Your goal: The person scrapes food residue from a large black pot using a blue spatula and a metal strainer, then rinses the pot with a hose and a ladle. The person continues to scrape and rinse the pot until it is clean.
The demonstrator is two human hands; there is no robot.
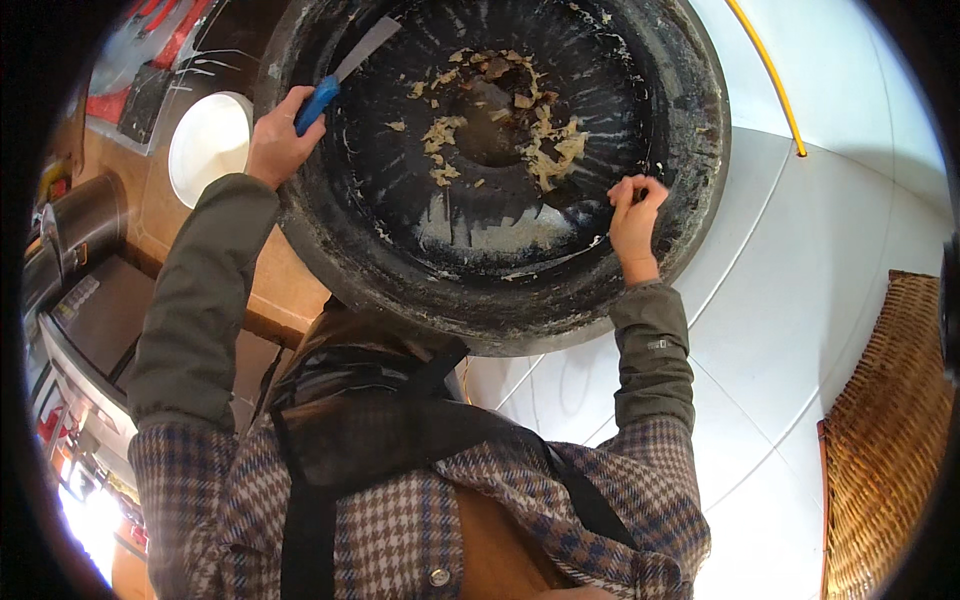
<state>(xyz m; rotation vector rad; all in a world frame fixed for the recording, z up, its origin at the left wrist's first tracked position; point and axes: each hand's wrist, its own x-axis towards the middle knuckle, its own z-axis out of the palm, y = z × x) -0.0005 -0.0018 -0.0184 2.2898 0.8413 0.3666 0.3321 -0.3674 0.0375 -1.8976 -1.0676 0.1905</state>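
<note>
My left hand is closed round the blue handle of a scraper, whose flat metal blade points up over the left rim of a large round black pan. Inside the pan, pale torn flakes lie scattered round a brownish wet patch at its middle. A greyish, partly scraped film coats the near part of the bottom. At the right inner wall is my right hand, its fingers curled together; whatever they may pinch is too small to make out.
A white bowl stands on a brown surface left of the pan. Farther left is a metal cylinder. A yellow cord runs down the white wall at right. A woven wicker panel is at the lower right.
</note>
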